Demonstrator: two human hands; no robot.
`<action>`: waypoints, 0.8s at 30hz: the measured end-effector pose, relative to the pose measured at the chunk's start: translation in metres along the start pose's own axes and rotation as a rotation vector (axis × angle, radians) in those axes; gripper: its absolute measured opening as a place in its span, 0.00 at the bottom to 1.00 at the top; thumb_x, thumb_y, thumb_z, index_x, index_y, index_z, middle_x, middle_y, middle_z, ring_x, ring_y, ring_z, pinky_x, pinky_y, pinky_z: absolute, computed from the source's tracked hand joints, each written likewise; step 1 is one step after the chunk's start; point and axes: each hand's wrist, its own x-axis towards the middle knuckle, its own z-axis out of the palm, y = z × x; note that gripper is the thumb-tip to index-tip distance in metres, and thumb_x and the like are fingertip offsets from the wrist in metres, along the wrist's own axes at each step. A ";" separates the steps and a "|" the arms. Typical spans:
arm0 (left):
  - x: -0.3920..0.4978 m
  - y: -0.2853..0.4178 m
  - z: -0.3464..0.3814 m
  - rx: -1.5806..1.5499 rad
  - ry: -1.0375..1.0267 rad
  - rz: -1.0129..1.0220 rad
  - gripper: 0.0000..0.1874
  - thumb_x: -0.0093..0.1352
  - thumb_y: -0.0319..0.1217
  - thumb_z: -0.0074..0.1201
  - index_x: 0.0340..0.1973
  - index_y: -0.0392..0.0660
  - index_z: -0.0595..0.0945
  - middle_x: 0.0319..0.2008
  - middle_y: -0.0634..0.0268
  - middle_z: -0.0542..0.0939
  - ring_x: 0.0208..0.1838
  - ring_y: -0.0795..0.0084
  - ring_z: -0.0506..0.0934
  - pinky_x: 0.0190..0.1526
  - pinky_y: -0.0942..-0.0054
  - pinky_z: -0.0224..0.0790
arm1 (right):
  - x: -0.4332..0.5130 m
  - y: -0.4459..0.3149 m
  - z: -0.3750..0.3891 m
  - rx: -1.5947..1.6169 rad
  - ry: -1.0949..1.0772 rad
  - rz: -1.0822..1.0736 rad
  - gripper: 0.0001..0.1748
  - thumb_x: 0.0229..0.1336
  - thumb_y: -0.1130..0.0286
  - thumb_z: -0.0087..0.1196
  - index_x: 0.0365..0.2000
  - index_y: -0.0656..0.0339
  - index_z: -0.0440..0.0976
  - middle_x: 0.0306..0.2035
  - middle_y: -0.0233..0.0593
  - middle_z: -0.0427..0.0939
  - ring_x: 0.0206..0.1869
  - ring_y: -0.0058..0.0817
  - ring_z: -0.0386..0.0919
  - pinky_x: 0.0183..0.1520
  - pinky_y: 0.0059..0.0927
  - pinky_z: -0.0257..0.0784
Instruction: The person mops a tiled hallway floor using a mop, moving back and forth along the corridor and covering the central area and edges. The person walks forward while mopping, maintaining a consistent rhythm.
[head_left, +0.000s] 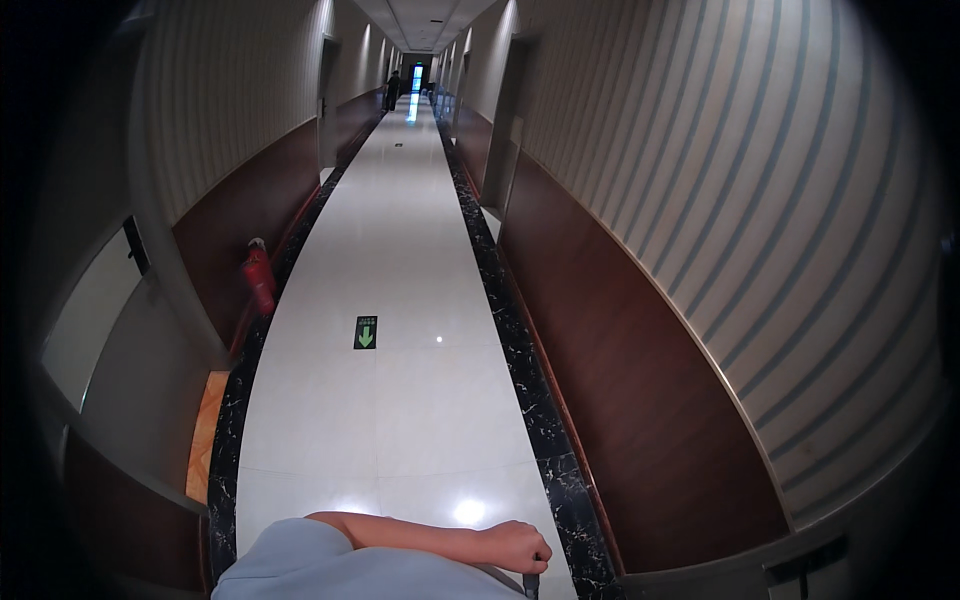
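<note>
My left hand (516, 546) is closed in a fist around a dark rod-like handle (531, 585). My left forearm reaches across my body from a pale short sleeve (300, 536). Only a short piece of the handle shows below my fist; the rest is cut off by the lower edge of the view. My right hand is out of view. Before me runs a long corridor with a glossy pale tile floor (390, 412). A green arrow sign (365, 332) lies on the floor ahead.
A red fire extinguisher (259, 277) stands against the left wall. An open doorway (202, 435) is nearby on the left. Dark wood panelling (615, 390) lines the right wall, with a recessed door (504, 127) farther along. A person (392, 91) stands far down the corridor, on the left.
</note>
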 end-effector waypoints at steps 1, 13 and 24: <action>0.000 -0.002 0.000 0.003 0.008 -0.018 0.11 0.57 0.36 0.47 0.20 0.43 0.78 0.17 0.55 0.75 0.24 0.53 0.74 0.28 0.57 0.66 | 0.001 0.001 -0.001 0.001 -0.004 0.000 0.10 0.47 0.68 0.49 0.29 0.65 0.71 0.27 0.41 0.73 0.33 0.30 0.69 0.36 0.31 0.63; 0.013 -0.008 -0.004 0.006 0.027 -0.113 0.12 0.56 0.37 0.47 0.19 0.43 0.78 0.16 0.55 0.75 0.23 0.53 0.74 0.27 0.57 0.66 | 0.009 0.010 -0.008 0.011 -0.034 0.004 0.08 0.46 0.70 0.49 0.27 0.64 0.71 0.25 0.38 0.72 0.30 0.27 0.68 0.34 0.29 0.62; 0.027 -0.011 -0.007 0.010 0.016 -0.111 0.12 0.56 0.37 0.47 0.20 0.43 0.78 0.17 0.54 0.75 0.23 0.52 0.74 0.28 0.57 0.66 | 0.009 0.018 -0.008 0.030 -0.043 0.023 0.06 0.46 0.71 0.49 0.25 0.64 0.70 0.23 0.35 0.70 0.28 0.24 0.66 0.32 0.27 0.61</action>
